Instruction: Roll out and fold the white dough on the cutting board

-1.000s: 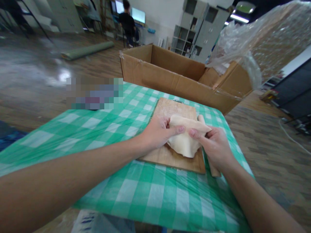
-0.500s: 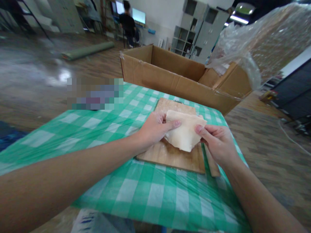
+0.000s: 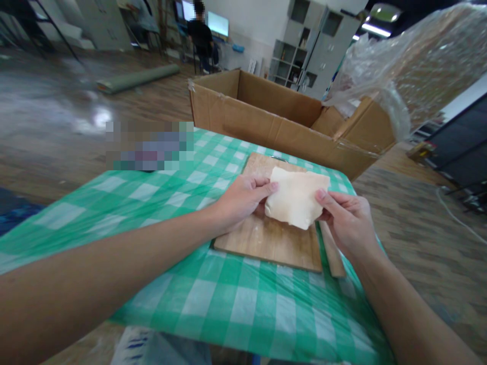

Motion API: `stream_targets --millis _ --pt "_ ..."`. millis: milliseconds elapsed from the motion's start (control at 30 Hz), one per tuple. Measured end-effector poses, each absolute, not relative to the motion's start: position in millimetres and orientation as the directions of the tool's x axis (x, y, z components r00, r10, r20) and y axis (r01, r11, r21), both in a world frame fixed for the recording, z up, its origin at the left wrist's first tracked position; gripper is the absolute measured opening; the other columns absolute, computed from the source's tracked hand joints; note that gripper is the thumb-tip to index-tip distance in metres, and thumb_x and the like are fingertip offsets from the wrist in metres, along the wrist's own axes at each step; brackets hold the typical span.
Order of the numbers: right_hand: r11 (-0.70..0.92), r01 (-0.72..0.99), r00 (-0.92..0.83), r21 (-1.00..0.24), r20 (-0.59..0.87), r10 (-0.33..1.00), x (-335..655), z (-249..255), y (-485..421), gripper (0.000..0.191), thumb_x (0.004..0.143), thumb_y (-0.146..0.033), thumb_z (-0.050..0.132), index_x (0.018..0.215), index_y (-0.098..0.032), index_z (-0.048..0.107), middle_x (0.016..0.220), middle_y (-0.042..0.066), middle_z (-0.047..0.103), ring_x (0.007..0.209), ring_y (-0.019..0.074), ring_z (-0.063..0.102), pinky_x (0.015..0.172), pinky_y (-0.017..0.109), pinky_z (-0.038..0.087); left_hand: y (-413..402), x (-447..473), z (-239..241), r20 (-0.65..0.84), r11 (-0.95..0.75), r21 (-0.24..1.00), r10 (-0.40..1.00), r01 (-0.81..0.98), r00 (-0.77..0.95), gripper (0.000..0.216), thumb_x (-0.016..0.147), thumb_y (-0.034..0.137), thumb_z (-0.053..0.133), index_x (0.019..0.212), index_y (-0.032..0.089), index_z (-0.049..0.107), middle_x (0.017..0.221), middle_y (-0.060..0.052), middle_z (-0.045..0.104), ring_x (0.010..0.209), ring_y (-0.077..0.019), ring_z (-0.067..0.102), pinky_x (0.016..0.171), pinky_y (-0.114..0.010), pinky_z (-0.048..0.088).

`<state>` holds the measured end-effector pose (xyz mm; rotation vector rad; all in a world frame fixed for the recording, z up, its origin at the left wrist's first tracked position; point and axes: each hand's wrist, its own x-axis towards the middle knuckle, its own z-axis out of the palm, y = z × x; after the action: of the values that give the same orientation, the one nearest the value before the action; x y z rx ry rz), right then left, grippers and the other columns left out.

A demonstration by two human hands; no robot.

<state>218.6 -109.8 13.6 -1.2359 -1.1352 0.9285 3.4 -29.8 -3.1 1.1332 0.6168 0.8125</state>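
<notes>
A pale, flattened sheet of dough (image 3: 299,198) is held up over a wooden cutting board (image 3: 266,243). My left hand (image 3: 247,197) pinches its left edge, thumb in front and fingers behind. At the opposite edge, my right hand (image 3: 348,215) grips the sheet between thumb and fingers. The dough hangs fairly flat between the hands, with an uneven lower edge. Partly under my right hand, a wooden rolling pin (image 3: 332,251) lies along the board's right side.
A green and white checked cloth (image 3: 228,304) covers the table. Beyond the far edge stands a large open cardboard box (image 3: 266,116), with plastic wrap (image 3: 418,71) at its right. A blurred-out item (image 3: 152,149) sits at the table's left edge. A person (image 3: 200,38) sits by screens.
Both hands have shifted slightly right and the dough has moved up and right with them. It now looks more spread out, its left part less covered by my left thumb.
</notes>
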Motion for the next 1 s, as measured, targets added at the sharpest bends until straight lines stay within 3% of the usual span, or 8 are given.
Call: stream_targets --millis 167,333,467,633,867,1000 --pt "0.084 -0.006 0.145 -0.996 0.082 0.986 209.4 12.9 -110.4 0.035 0.081 -0.05 0.086 0.099 -0.021 0.081 0.095 0.007 0.082 0.078 0.0229 0.076 0.07 0.034 0.064 -35.6 3.0 0.4 -0.019 0.151 0.968 0.841 -0.201 0.541 0.017 0.09 0.031 0.072 0.087 0.014 0.075 0.08 -0.005 0.076 0.067 -0.0156 0.07 0.063 -0.026 0.057" --pt "0.076 -0.024 0.127 -0.997 0.073 0.989 195.3 3.8 -114.2 0.043 0.074 -0.039 0.093 0.111 -0.022 0.077 0.116 0.006 0.079 0.096 0.0253 0.076 0.081 0.036 0.065 -47.4 3.5 8.3 0.054 0.034 0.988 0.833 -0.148 0.551 0.02 0.09 0.032 0.07 0.084 0.015 0.074 0.079 -0.004 0.074 0.067 -0.0143 0.067 0.06 -0.023 0.052" --pt "0.106 0.031 0.189 -0.994 0.11 0.976 193.8 2.2 -115.8 0.039 0.073 -0.038 0.093 0.105 -0.02 0.079 0.109 0.006 0.08 0.09 0.0248 0.076 0.077 0.035 0.064 -50.6 4.8 9.7 0.046 0.035 0.991 0.817 -0.128 0.575 0.019 0.091 0.031 0.068 0.082 0.015 0.072 0.077 -0.003 0.073 0.068 -0.0137 0.067 0.059 -0.021 0.05" --pt "0.13 0.092 0.207 -0.987 0.147 0.967 195.4 7.7 -116.8 0.033 0.076 -0.038 0.091 0.101 -0.021 0.08 0.105 0.005 0.081 0.085 0.0245 0.076 0.074 0.035 0.064 -47.5 6.6 5.3 -0.023 0.179 0.968 0.764 -0.177 0.645 0.025 0.095 0.034 0.063 0.083 0.015 0.071 0.077 -0.004 0.073 0.067 -0.0139 0.069 0.063 -0.023 0.054" --pt "0.109 0.132 0.214 -0.985 0.136 0.967 197.6 3.3 -116.5 0.043 0.076 -0.041 0.091 0.111 -0.02 0.079 0.111 0.006 0.08 0.088 0.0249 0.075 0.073 0.034 0.064 -46.4 4.2 10.3 0.009 0.137 0.974 0.77 -0.178 0.638 0.025 0.094 0.029 0.067 0.073 0.015 0.067 0.066 -0.001 0.067 0.059 -0.0108 0.064 0.059 -0.02 0.052" --pt "0.12 0.19 0.224 -0.974 0.162 0.961 197.0 3.0 -117.9 0.041 0.076 -0.042 0.091 0.109 -0.021 0.081 0.105 0.005 0.081 0.085 0.0238 0.075 0.07 0.032 0.063 -43.0 4.5 4.4 0.004 0.18 0.963 0.738 -0.203 0.674 0.024 0.092 0.039 0.07 0.091 0.015 0.072 0.08 -0.004 0.073 0.069 -0.0149 0.07 0.066 -0.026 0.057"
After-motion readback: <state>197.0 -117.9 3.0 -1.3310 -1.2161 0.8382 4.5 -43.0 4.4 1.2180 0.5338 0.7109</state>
